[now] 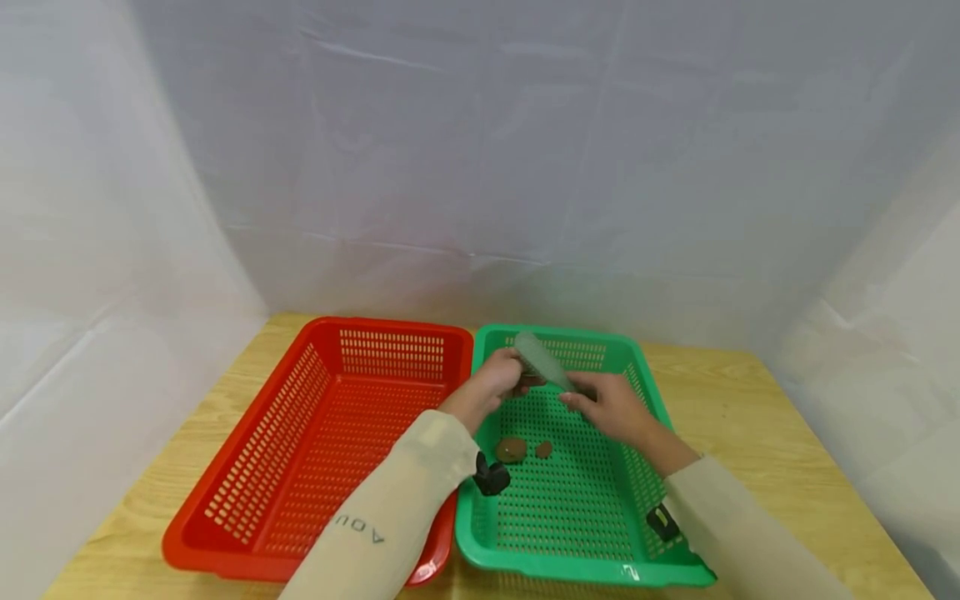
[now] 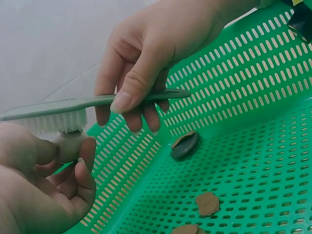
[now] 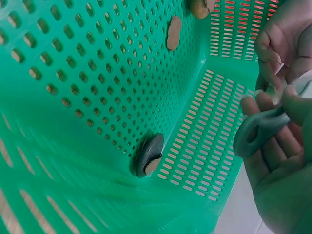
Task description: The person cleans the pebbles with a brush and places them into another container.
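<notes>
My right hand [image 1: 615, 407] grips the handle of a green scrubbing brush [image 1: 542, 360] with pale bristles. In the left wrist view the handle lies between thumb and fingers, its looped end sticking out past them. My left hand [image 2: 44, 180] pinches a small rounded stone [image 2: 70, 148], partly hidden by the fingers. The bristles rest against the stone's top, where a dark patch shows. Both hands are over the far part of the green basket [image 1: 585, 569]. Below lie a brown-coated stone [image 1: 512, 450], a flat brown piece [image 1: 543, 450] and a dark stone [image 3: 150, 153] with brown crust.
A red slotted basket [image 1: 300, 433] stands to the left, side by side with the green one. Both are on a wooden table [image 1: 720, 400]. White sheeting [image 1: 480, 167] closes off the back and sides. A dark strap piece [image 1: 491, 475] sits at the left wrist.
</notes>
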The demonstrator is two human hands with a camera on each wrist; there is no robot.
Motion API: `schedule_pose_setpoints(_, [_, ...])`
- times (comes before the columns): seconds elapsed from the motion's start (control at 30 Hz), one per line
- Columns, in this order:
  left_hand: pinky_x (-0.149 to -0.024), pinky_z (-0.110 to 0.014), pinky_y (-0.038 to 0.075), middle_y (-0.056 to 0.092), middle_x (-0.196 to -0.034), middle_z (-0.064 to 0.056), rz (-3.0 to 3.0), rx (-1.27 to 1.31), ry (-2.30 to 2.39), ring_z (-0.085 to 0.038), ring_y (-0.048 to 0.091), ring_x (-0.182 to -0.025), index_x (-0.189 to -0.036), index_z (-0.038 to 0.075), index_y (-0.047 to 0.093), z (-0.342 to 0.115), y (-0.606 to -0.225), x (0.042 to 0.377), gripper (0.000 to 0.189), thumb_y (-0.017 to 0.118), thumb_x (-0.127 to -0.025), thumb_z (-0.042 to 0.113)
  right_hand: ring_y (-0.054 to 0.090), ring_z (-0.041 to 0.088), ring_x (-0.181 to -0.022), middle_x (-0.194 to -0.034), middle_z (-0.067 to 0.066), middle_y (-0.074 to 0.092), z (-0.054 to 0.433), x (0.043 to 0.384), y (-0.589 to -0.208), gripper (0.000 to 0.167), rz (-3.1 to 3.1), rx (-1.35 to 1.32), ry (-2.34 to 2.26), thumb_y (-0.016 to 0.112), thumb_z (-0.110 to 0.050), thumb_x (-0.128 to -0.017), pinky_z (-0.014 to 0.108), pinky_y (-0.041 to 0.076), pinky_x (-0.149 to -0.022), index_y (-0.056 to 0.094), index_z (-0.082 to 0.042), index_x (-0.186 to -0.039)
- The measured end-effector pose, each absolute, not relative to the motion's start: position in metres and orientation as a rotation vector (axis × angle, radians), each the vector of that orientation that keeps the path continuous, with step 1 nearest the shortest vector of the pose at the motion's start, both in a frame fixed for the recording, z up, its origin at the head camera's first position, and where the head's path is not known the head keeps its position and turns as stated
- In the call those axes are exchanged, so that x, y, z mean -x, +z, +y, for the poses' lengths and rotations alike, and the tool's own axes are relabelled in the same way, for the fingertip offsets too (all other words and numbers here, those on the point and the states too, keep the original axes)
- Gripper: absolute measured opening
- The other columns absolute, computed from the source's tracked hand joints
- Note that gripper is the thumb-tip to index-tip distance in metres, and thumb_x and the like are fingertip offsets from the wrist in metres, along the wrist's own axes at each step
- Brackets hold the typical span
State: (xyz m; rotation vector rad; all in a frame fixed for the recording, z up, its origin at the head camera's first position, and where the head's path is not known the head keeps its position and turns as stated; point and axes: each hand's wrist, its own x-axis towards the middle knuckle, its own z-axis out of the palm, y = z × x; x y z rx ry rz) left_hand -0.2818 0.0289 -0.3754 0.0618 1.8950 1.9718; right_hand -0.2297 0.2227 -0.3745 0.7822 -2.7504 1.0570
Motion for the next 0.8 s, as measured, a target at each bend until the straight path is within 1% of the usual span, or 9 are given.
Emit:
schedule_pose_setpoints(0.1, [-0.057,-0.019,0.045,0.061,-0.122,-0.020,1.858,-0.050,1.976,-0.013,0.063,-0.082,-0.135,0.000,0.052,0.0286,-0.3747,0.2828,0.034,0.037,-0.104,0.004,0.058,0.013,-0.061,-0.079,0.004,0.068,0.2234,0.2303,-0.3753,0.035,-2.767,-0.720,1.050,0.063,-0.013,-0.095,0.027,0.047,-0.054,0.062,0.003,-0.126])
schedule_pose_setpoints(0.2, [-0.057,-0.018,0.045,0.056,-0.129,-0.022,1.837,-0.044,1.972,-0.012,0.062,-0.080,-0.144,0.001,0.042,0.0283,-0.3735,0.2832,0.039,0.035,-0.107,0.011,0.060,0.017,-0.061,-0.073,0.003,0.066,0.2240,0.2309,-0.3745,0.028,-2.783,-0.635,1.022,0.063,-0.012,-0.096,0.027,0.047,-0.055,0.065,0.003,-0.119])
schedule_pose_setpoints(0.3, [-0.057,-0.018,0.045,0.055,-0.130,-0.023,1.834,-0.042,1.964,-0.011,0.061,-0.077,-0.148,0.000,0.036,0.0282,-0.3722,0.2828,0.044,0.035,-0.108,0.017,0.065,0.022,-0.066,-0.075,0.006,0.068,0.2244,0.2308,-0.3726,0.024,-2.788,-0.552,0.996,0.063,-0.011,-0.095,0.030,0.050,-0.058,0.067,0.004,-0.114])
schedule_pose_setpoints(0.43, [-0.057,-0.017,0.045,0.057,-0.126,-0.023,1.841,-0.053,1.959,-0.011,0.061,-0.076,-0.146,0.000,0.038,0.0280,-0.3707,0.2819,0.043,0.035,-0.108,0.018,0.069,0.027,-0.072,-0.083,0.013,0.071,0.2248,0.2302,-0.3705,0.026,-2.800,-0.492,0.970,0.063,-0.010,-0.095,0.034,0.053,-0.062,0.066,0.005,-0.116])
schedule_pose_setpoints(0.5, [-0.057,-0.017,0.045,0.058,-0.125,-0.023,1.844,-0.059,1.956,-0.011,0.061,-0.076,-0.146,0.000,0.040,0.0277,-0.3704,0.2817,0.042,0.035,-0.108,0.019,0.069,0.025,-0.073,-0.084,0.014,0.071,0.2250,0.2301,-0.3699,0.027,-2.807,-0.469,0.941,0.063,-0.011,-0.095,0.036,0.053,-0.063,0.066,0.004,-0.117])
schedule_pose_setpoints(0.6, [-0.058,-0.017,0.045,0.059,-0.123,-0.022,1.843,-0.067,1.956,-0.011,0.061,-0.075,-0.144,0.000,0.042,0.0276,-0.3709,0.2822,0.042,0.035,-0.108,0.019,0.066,0.018,-0.070,-0.081,0.010,0.071,0.2253,0.2300,-0.3694,0.027,-2.810,-0.443,0.904,0.063,-0.012,-0.095,0.035,0.052,-0.062,0.067,0.003,-0.116])
schedule_pose_setpoints(0.7, [-0.057,-0.017,0.045,0.060,-0.122,-0.023,1.839,-0.075,1.957,-0.011,0.061,-0.075,-0.143,0.000,0.043,0.0278,-0.3713,0.2826,0.041,0.036,-0.107,0.018,0.059,0.013,-0.060,-0.074,0.008,0.068,0.2259,0.2297,-0.3687,0.026,-2.795,-0.375,0.922,0.062,-0.012,-0.096,0.032,0.048,-0.056,0.066,0.005,-0.115])
schedule_pose_setpoints(0.77, [-0.057,-0.017,0.045,0.060,-0.122,-0.023,1.836,-0.074,1.954,-0.012,0.062,-0.077,-0.143,0.000,0.044,0.0277,-0.3713,0.2828,0.041,0.036,-0.107,0.019,0.052,0.012,-0.054,-0.071,0.010,0.066,0.2263,0.2298,-0.3683,0.023,-2.767,-0.307,0.941,0.061,-0.011,-0.096,0.029,0.043,-0.050,0.067,0.006,-0.111])
schedule_pose_setpoints(0.8, [-0.057,-0.017,0.045,0.060,-0.122,-0.022,1.837,-0.072,1.952,-0.013,0.062,-0.079,-0.142,0.000,0.044,0.0276,-0.3712,0.2826,0.041,0.036,-0.107,0.019,0.050,0.012,-0.053,-0.071,0.011,0.067,0.2265,0.2298,-0.3679,0.024,-2.748,-0.277,0.948,0.061,-0.012,-0.096,0.028,0.041,-0.049,0.066,0.007,-0.111])
